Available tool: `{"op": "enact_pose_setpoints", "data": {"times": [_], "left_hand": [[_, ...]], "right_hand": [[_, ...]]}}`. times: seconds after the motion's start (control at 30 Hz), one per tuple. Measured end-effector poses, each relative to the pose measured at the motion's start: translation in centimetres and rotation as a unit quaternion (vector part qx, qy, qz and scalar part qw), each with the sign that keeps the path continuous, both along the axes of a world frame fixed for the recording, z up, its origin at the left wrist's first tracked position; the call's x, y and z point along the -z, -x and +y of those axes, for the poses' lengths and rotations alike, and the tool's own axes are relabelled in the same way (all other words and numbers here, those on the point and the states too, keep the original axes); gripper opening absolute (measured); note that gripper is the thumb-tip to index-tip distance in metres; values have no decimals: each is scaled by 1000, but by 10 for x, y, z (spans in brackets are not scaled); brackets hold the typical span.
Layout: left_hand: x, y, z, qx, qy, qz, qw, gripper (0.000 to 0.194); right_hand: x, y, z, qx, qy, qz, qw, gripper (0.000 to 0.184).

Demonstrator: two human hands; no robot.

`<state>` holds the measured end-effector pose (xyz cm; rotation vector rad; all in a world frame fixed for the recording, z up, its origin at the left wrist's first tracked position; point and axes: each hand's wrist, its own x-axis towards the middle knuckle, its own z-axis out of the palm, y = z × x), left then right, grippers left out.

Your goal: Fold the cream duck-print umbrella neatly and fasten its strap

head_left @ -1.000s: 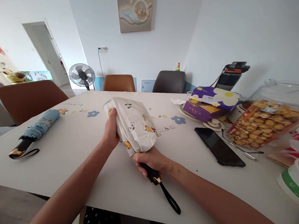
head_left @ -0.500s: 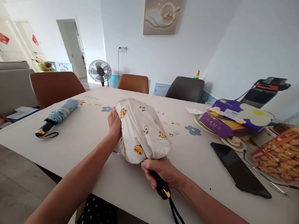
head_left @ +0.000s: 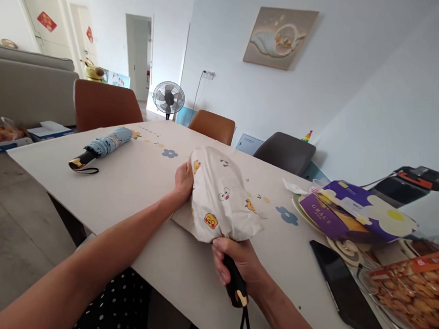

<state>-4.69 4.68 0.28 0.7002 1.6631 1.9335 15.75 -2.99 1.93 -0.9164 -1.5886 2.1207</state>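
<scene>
Near the counter's front edge, the right hand clasps an umbrella handle; the half-curled left hand touches its canopy, hold unclear. Gentle smoothing should suit.

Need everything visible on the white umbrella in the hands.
The white umbrella is gathered, not spread out: a loose, creased, fabric-looking canopy printed with yellow cartoon figures and a goggle-eyed face. The black handle has gold-coloured trim near its end and a black strap running out of frame. It is held over the white table, handle toward the wearer. The right hand grips the handle; the left hand touches the canopy's left side. The shaft is hidden.
</scene>
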Motion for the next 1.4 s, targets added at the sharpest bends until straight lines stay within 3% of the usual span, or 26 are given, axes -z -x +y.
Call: {"op": "enact_pose_setpoints", "data": {"times": [0.1, 0.2, 0.27, 0.37, 0.47, 0.57, 0.63, 0.73, 0.9, 1.03, 1.2, 1.4], "left_hand": [[-13, -4, -9, -80, -1, 48, 996, 20], [-29, -22, -25, -101, -95, 106, 985, 7], [-34, -43, -37, -37, -132, 114, 984, 13], [-32, -72, -50, 125, -140, 90, 978, 33], [-27, -82, -51, 233, -133, 28, 963, 50], [-25, -76, -47, 298, -103, -98, 944, 40], [-23, -71, -43, 295, -80, -181, 935, 33], [-19, -68, -39, 235, -55, -265, 934, 27], [-18, -68, -38, 188, -83, -264, 942, 22], [-25, -67, -41, 216, -89, -257, 938, 23], [-25, -64, -41, 238, -11, -286, 928, 27], [-20, -56, -35, 250, 24, -343, 905, 29]], "right_hand": [[-2, 2, 3, 65, -42, -16, 997, 25], [-2, 3, 7, 140, -108, -51, 983, 26], [-1, 5, 9, 177, -134, -75, 972, 26], [1, 6, 11, 199, -157, -114, 961, 29], [2, 6, 11, 161, -169, -144, 962, 35], [2, 6, 11, 97, -170, -166, 966, 37], [3, 7, 9, 67, -154, -179, 969, 35], [5, 11, 6, 64, -101, -177, 977, 26], [4, 16, 4, 95, -5, -119, 988, 13], [-1, 17, -1, 96, 59, -37, 993, 34], [-1, 21, -9, 162, 79, 79, 980, 52], [14, 24, -5, 136, 84, 32, 987, 20]]}}
